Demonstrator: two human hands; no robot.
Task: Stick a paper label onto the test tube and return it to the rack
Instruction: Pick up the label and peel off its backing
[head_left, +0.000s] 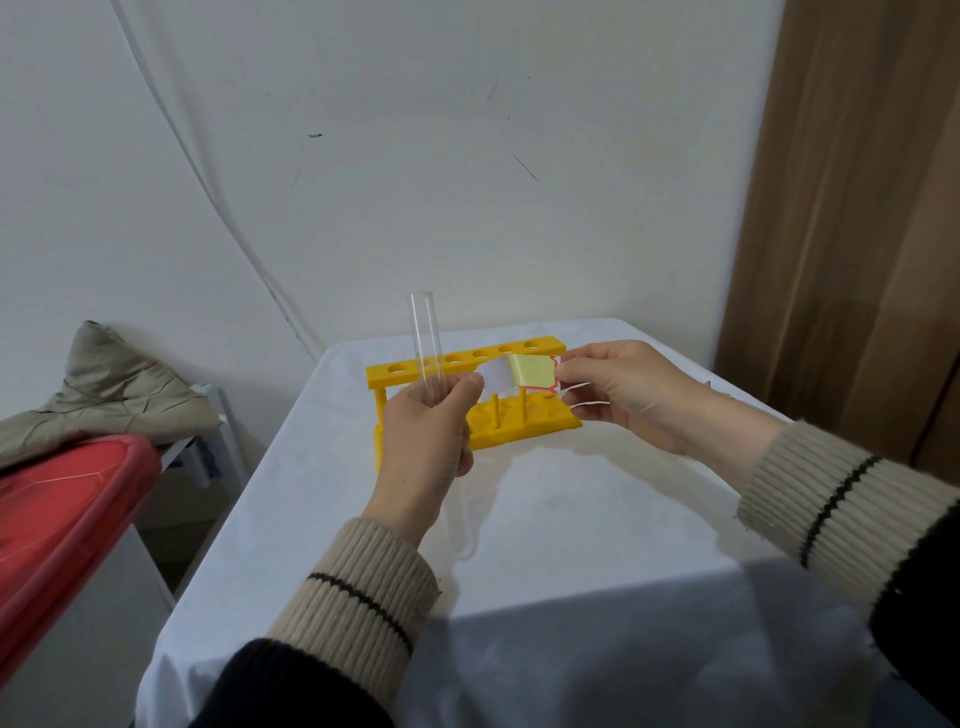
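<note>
A clear glass test tube (426, 338) stands upright in my left hand (428, 431), its open end up, in front of the yellow rack (524, 423). My left thumb and forefinger also pinch the free end of a white paper label (497, 375). The label is half peeled from a yellow backing sheet (532, 371) with a red printed edge. My right hand (618, 395) grips that backing sheet, with thin white strips hanging under it. The rack stands on the white table (571, 519) behind both hands, and its top row of holes holds nothing.
A red plastic lid (62, 519) and a crumpled grey-beige cloth (109, 389) lie on a lower stand to the left. A brown curtain (857, 208) hangs at the right. A white wall is close behind the table.
</note>
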